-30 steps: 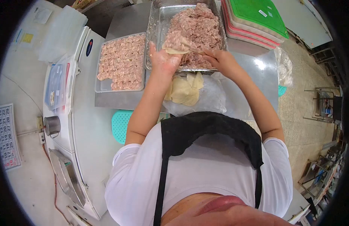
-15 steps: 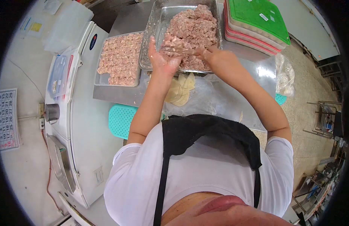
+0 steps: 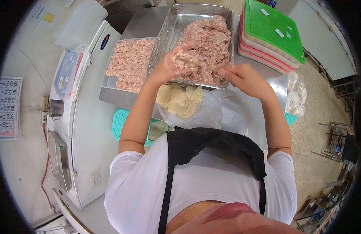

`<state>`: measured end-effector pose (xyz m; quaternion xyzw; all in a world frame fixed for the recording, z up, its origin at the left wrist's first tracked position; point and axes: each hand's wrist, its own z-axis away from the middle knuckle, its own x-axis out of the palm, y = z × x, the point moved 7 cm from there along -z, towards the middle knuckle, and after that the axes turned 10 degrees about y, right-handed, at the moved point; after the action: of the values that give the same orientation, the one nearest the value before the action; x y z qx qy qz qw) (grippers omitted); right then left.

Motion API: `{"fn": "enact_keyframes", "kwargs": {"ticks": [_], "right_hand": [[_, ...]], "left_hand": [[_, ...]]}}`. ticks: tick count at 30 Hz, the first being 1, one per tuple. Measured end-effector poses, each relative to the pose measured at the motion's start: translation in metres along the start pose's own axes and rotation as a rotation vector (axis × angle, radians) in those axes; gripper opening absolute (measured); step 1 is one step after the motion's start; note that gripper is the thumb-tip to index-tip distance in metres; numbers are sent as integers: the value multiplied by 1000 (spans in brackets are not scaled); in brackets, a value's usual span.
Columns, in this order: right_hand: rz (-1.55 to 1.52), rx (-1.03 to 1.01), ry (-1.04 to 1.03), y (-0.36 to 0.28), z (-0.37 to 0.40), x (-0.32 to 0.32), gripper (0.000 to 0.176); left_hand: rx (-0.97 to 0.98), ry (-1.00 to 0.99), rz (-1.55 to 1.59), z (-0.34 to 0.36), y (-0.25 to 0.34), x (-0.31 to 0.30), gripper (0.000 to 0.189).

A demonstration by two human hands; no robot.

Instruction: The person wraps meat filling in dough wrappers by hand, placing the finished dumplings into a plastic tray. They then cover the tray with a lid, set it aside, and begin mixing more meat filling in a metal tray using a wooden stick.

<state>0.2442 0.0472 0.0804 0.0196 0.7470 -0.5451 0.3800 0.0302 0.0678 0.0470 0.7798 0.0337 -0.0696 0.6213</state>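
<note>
A metal pan [image 3: 171, 19] holds a large heap of minced meat [image 3: 209, 37], piled toward its right side. Over the pan's near edge, my left hand [image 3: 168, 69] is cupped around a small lump of minced meat [image 3: 183, 57]; whether a wrapper lies under the lump cannot be seen. My right hand [image 3: 242, 78] grips a thin, meat-smeared spatula [image 3: 210, 66], whose far end reaches to the lump. Round pale dumpling wrappers [image 3: 180, 100] lie fanned out on clear plastic just below the pan.
Left of the pan, a tray [image 3: 106, 81] carries rows of filled dumplings [image 3: 130, 62]. Stacked boxes with a green lid [image 3: 272, 29] stand to the right. A plastic bag [image 3: 295, 93] hangs at the table's right edge. A white refrigerator [image 3: 90, 128] stands at left, near a turquoise stool [image 3: 120, 121].
The view has shifted, so the pan and trays appear lower and further right. My right hand has drawn back from the left hand, and more of the wrappers shows.
</note>
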Motion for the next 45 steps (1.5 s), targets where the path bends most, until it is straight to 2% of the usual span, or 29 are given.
{"fn": "enact_keyframes", "kwargs": {"ticks": [2,3,5,9,11,12,14,16,17,18,19,20,21,22,23,24,27,28,29,30,31,32,34,35,38,40,42,44,45], "right_hand": [[56,-185,95,-6,0,7,32],[56,-186,91,0,-2,12,32],[73,-22,-30,27,-11,28,32],[217,-137,32,37,-23,17,29],[610,-202,269,8,-19,6,25],[609,-211,265,11,-21,11,25],[508,-303,303,25,-18,36,20],[436,-239,291,67,-24,35,20],[647,-141,186,85,-28,29,21],[847,-32,85,102,-27,25,22],[844,-31,85,104,-24,15,22],[637,-63,157,100,-22,0,23],[433,-94,225,90,-21,-15,25],[437,-95,221,74,-19,-25,25],[204,-20,150,58,-15,-28,27],[-31,56,77,47,-12,-22,29],[-95,-78,69,29,-10,22,32],[-92,-74,66,34,-10,25,32],[-65,-94,32,39,-14,28,31],[-39,-115,-4,42,-19,29,30],[117,-130,31,43,-24,19,29],[118,-132,28,37,-20,20,29],[541,-175,283,11,-13,10,26],[545,-180,280,7,-14,20,26],[503,-256,208,13,-13,51,27],[840,7,95,56,-21,41,26],[849,57,60,77,-6,29,25],[869,110,33,74,0,24,25],[697,113,135,58,4,15,26]], "left_hand": [[206,-253,-172,0,11,14,60],[204,-249,-171,1,12,13,60],[152,-254,-276,2,11,11,45],[154,-161,-456,-1,-15,10,42],[-371,167,0,2,-66,-11,43],[-369,178,0,0,-85,-17,43],[-431,183,-172,-1,-125,-31,62],[-490,110,-170,11,-103,-24,66],[-526,42,-168,12,-86,-18,69],[-527,41,-172,14,-72,-18,69],[-436,17,-163,15,-53,-15,69],[-346,-9,-153,15,-37,-12,69],[-348,-9,-151,14,-30,-11,69],[-69,19,-284,9,-8,-10,65],[212,49,-416,8,15,-7,60],[211,54,-413,8,21,-6,60],[233,-20,-433,8,27,3,54],[185,-131,-408,7,20,9,45],[138,-236,-382,6,13,13,36],[138,-229,-379,7,2,10,36],[67,-119,-427,8,-17,1,36],[-4,-9,-475,9,-35,-12,35],[-82,-29,-331,9,-38,-12,33],[-162,-58,-185,10,-42,-11,32],[-192,-128,-266,12,-56,-17,36],[-138,-53,-327,20,-47,-24,35],[-82,7,-399,28,-34,-35,36],[-284,-63,-61,36,-32,-40,49],[-285,-69,-49,40,-20,-40,49]]}}
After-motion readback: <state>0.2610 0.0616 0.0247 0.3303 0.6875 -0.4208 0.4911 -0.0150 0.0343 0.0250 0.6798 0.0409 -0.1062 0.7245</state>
